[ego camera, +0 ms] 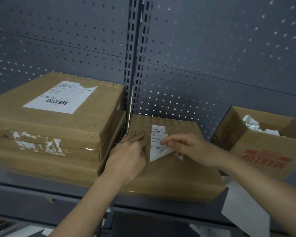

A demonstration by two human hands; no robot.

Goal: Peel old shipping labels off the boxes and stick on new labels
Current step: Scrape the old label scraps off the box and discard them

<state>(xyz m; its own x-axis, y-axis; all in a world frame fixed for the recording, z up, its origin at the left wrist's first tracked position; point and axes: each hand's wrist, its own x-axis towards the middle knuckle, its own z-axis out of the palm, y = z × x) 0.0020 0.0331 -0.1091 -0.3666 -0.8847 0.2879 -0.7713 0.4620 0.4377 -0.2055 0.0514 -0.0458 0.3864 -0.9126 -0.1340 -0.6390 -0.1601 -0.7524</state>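
A flat brown cardboard box (171, 175) lies on the grey shelf in front of me. On its top sits a white shipping label (156, 142), its near right corner lifted and folded up. My right hand (186, 146) pinches that lifted corner. My left hand (130, 153) rests flat on the box top just left of the label, fingers together. To the left stands a stack of brown boxes (46, 134); the top one carries a larger white label (60, 98) with a barcode and a torn far edge.
An open carton (263, 151) with red lettering stands at the right, holding crumpled white paper (256, 126). A white sheet (243, 207) hangs over the shelf edge at lower right. A grey pegboard wall (212, 57) backs the shelf, with a slotted upright (133, 57) between the bays.
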